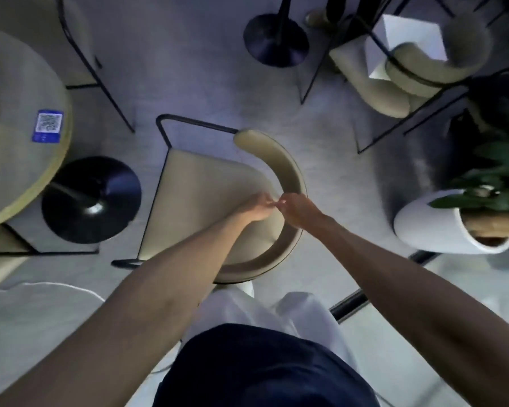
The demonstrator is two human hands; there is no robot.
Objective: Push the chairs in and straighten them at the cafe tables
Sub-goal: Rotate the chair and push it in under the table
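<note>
A cream chair (206,189) with a black metal frame and a curved padded backrest (285,165) stands right below me, its seat facing the round table (15,154) at the left. My left hand (256,208) and my right hand (299,211) meet over the middle of the backrest, fingertips touching each other. Whether they grip the backrest or only hover above it is unclear. A gap of floor separates the chair from the table and its black disc base (91,198).
A second cream chair (394,74) stands at the upper right near another black table base (275,39). A white planter with a green plant (453,221) sits close on the right. A third chair (77,39) is at the upper left. A blue QR sticker (47,126) lies on the table.
</note>
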